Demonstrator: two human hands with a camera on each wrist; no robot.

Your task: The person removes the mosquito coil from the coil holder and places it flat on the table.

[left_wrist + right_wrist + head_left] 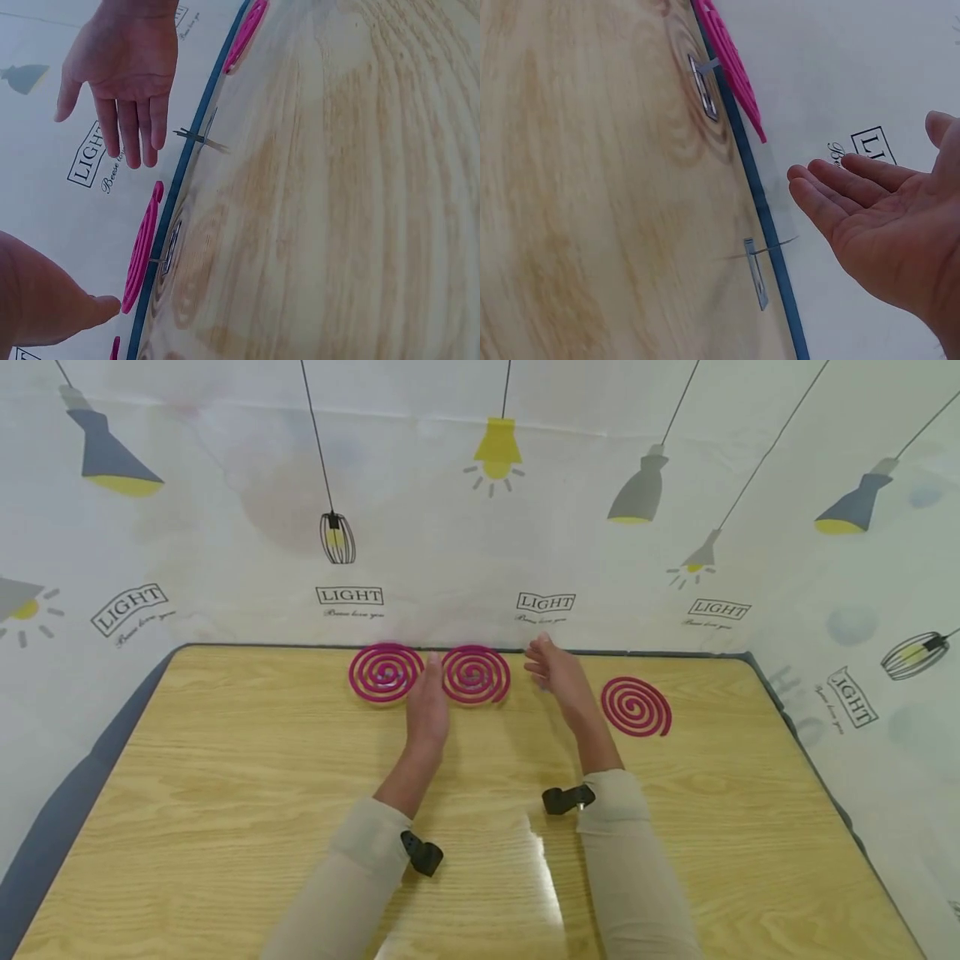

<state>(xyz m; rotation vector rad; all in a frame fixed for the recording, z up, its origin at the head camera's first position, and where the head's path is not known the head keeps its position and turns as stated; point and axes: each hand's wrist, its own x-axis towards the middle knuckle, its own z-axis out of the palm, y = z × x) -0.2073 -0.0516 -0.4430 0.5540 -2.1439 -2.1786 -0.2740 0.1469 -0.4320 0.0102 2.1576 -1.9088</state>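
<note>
Two magenta mosquito coils, a left one [386, 671] and a middle one [475, 675], sit raised on small metal stands near the table's back edge. My left hand [427, 710] is upright between them with straight fingers, its thumb close to the middle coil; whether it touches cannot be told. Fingers extended and palm turned inward, my right hand [562, 677] hovers by a bare metal stand [757, 281] and holds nothing. A third coil [636, 707] lies flat on the table, right of that hand. Under the middle coil, its stand [703, 88] shows in the right wrist view.
The wooden table [247, 793] has a dark edge strip along its back and sides. Behind it stands a white wall covering [442, 552] printed with lamps. A dark wrist camera [422, 853] is strapped to the left sleeve, another [567, 798] to the right.
</note>
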